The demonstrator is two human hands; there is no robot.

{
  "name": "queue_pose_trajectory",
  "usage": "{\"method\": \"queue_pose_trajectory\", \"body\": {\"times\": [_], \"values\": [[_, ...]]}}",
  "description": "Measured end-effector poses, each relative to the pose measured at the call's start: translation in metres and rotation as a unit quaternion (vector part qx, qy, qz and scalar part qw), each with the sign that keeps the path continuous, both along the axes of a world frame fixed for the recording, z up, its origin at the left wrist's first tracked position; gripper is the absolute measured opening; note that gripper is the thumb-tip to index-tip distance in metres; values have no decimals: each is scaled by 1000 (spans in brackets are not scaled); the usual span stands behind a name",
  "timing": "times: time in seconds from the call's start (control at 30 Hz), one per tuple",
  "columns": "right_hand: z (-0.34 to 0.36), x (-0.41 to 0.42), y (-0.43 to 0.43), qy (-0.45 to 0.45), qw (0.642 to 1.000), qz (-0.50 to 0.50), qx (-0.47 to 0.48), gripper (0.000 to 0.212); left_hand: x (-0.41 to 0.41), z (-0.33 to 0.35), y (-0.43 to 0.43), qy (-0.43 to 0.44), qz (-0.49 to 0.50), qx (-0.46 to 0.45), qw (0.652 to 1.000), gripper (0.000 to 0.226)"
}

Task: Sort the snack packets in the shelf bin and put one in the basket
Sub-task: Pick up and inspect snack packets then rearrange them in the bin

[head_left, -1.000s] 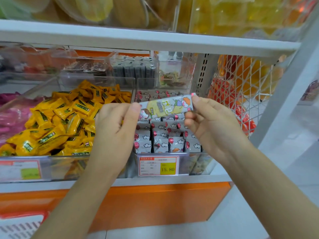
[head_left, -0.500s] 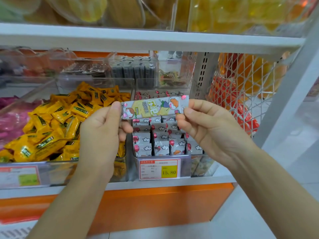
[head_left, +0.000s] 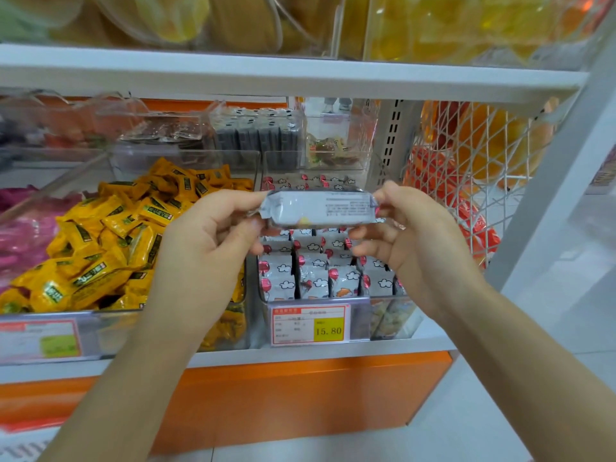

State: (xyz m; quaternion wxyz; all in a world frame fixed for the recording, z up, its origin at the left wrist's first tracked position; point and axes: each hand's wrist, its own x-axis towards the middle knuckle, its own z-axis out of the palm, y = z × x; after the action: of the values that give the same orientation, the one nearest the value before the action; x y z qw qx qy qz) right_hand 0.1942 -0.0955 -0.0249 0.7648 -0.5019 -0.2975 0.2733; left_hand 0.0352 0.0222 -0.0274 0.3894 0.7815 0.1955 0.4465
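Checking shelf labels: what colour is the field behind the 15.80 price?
Yellow, on the red-bordered price tag; head view.

Yellow packets (head_left: 110, 235) are lying in a heap in a clear bin (head_left: 186, 168) on the left, and pink packets (head_left: 23, 235) are lying further left. A price tag (head_left: 308, 326) reading 15.80 is hanging at the shelf front. A second tag (head_left: 40, 338), blurred, is hanging to its left. Behind, dark packets (head_left: 260, 135) are standing in a row, beside a small bin of mixed sweets (head_left: 333, 151). Above, a white shelf (head_left: 266, 78) is carrying yellow bags (head_left: 450, 25). On the right a wire mesh (head_left: 473, 111) is holding orange bags (head_left: 493, 145) and red bags (head_left: 430, 175). Below, an orange panel (head_left: 283, 401) is reaching down to the pale floor (head_left: 500, 428).
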Motion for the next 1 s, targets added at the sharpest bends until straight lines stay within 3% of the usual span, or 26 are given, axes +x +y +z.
{"method": "queue_pose_trajectory", "body": {"times": [0.13, 0.2, 0.4, 0.63, 0.77, 1.0], "values": [[-3, -1, 1, -132, 990, -40, -31, 3, -1, 1, 0, 6, 18, -6, 1000, 47], [-4, 0, 0, -167, 984, -47, -38, 13, -1, 3, -3, -2, -1, -38, 999, 51], [-2, -6, -2, -245, 966, -46, -63, 26, -1, 3, -4, -2, -2, -50, 999, 28], [-1, -8, -1, -246, 965, -68, -67, 8, -3, 3, -4, 6, -41, -47, 998, 28], [0, -10, 0, -283, 952, -102, -64, 17, -1, 1, -5, 0, -62, -46, 997, 24], [-3, -16, 0, -353, 918, -164, -82, 25, 2, -1, -7, 17, -14, -25, 999, 2]]}}
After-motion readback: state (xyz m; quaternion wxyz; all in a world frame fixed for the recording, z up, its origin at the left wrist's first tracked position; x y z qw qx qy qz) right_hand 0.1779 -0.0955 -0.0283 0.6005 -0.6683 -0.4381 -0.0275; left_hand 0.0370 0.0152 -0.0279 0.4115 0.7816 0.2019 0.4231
